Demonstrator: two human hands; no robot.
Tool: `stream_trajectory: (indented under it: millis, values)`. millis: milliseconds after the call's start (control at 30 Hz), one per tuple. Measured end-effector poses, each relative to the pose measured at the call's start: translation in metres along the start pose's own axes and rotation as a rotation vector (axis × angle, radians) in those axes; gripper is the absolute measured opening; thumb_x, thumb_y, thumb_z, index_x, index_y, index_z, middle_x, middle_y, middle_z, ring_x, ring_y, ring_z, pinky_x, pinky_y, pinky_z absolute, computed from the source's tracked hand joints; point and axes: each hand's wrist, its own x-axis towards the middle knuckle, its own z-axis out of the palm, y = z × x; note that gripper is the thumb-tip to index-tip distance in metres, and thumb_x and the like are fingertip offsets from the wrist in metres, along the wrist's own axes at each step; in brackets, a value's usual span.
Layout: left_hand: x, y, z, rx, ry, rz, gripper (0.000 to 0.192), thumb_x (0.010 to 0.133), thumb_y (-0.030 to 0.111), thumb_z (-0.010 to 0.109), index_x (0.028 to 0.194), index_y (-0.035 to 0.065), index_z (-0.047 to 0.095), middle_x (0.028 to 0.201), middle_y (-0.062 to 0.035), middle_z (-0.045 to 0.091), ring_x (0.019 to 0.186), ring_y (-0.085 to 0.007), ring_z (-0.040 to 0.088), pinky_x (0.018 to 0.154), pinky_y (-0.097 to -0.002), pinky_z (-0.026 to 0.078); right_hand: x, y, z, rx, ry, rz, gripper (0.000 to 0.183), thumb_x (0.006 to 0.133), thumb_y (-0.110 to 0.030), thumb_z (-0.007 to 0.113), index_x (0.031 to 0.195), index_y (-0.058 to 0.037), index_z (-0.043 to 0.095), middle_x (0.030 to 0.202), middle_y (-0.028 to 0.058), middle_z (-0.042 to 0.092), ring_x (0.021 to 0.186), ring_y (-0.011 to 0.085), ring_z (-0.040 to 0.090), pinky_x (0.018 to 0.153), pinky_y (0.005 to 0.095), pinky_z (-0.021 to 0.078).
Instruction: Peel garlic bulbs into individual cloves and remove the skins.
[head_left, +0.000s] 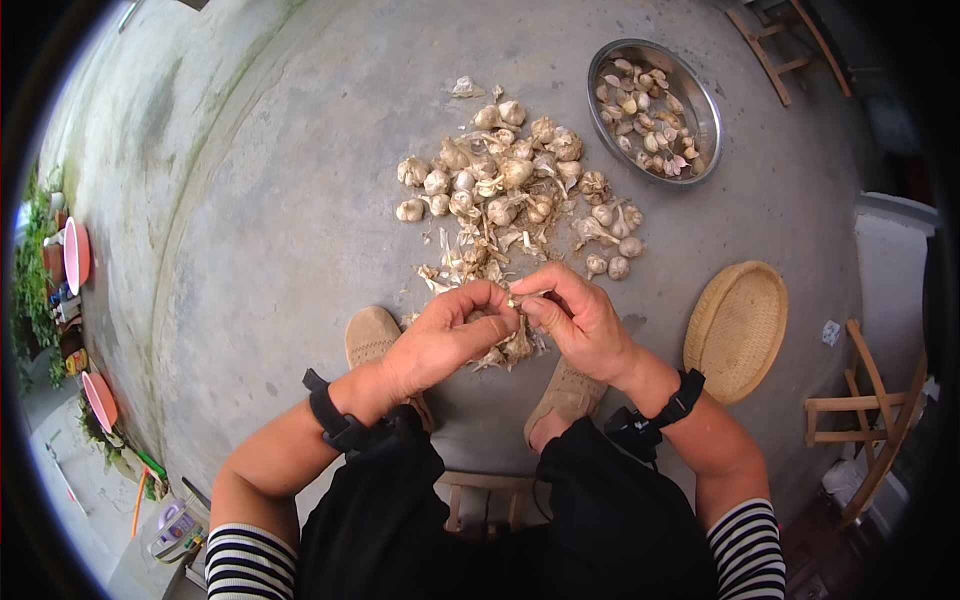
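Observation:
Above the floor between my feet, my left hand (457, 326) and my right hand (581, 322) meet at the fingertips. Both pinch a small piece of garlic (513, 302), mostly covered by the fingers; whether it is a clove or only skin I cannot tell. Just beyond them a heap of whole garlic bulbs (517, 172) with dry stalks lies on the concrete. Loose garlic skins (517, 346) lie below the hands. Separated cloves (651, 141) fill part of a steel basin (712, 124) at the far right.
A woven bamboo basket (739, 330) rests on the floor to my right. Wooden chairs (862, 405) stand near the right edge. My shoes (375, 330) flank the loose skins. Pink basins (76, 255) and plants (34, 300) line the far left.

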Motion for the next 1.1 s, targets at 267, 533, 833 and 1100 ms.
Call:
stream_trajectory:
  millis: [267, 533, 833, 1100]
  values:
    - [0.004, -0.006, -0.013, -0.063, -0.064, 0.003, 0.018, 0.098, 0.024, 0.059, 0.097, 0.0068, 0.062, 0.082, 0.0033, 0.058, 0.067, -0.0053, 0.046, 0.057, -0.0202, 0.037, -0.003, -0.002, 0.003, 0.173, -0.003, 0.180, 0.009, 0.099, -0.011, 0.056, 0.106, -0.0052, 0.058, 0.085, 0.0013, 0.061, 0.072, 0.0064, 0.055, 0.063, 0.0227, 0.0469]
    - [0.005, -0.007, -0.007, 0.092, -0.035, 0.156, 0.014, 0.098, 0.017, 0.060, 0.098, 0.0034, 0.063, 0.083, 0.0040, 0.058, 0.070, -0.0037, 0.047, 0.062, -0.0222, 0.041, -0.002, 0.011, 0.001, 0.532, 0.046, 0.376, 0.014, 0.102, -0.019, 0.052, 0.107, -0.0066, 0.056, 0.079, -0.0009, 0.056, 0.065, 0.0053, 0.050, 0.057, 0.0207, 0.0451]
    - [0.009, -0.026, -0.037, 0.256, 0.204, -0.158, 0.038, 0.102, 0.036, 0.051, 0.089, 0.0032, 0.064, 0.072, 0.0043, 0.053, 0.066, -0.0046, 0.046, 0.056, -0.0220, 0.038, 0.009, 0.015, -0.072, 0.375, 0.372, 0.345, 0.019, 0.100, -0.024, 0.056, 0.108, -0.0072, 0.056, 0.081, 0.0009, 0.058, 0.063, 0.0058, 0.052, 0.054, 0.0198, 0.0442]
    - [0.011, -0.010, -0.032, -0.333, -0.097, -0.142, 0.077, 0.097, 0.066, 0.027, 0.130, 0.0007, 0.050, 0.118, -0.0111, 0.059, 0.098, -0.0181, 0.058, 0.085, -0.0330, 0.050, 0.027, -0.006, -0.085, 0.121, 0.344, 0.341, 0.033, 0.096, -0.022, 0.062, 0.126, -0.0070, 0.059, 0.095, 0.0025, 0.062, 0.077, 0.0074, 0.058, 0.065, 0.0210, 0.0484]
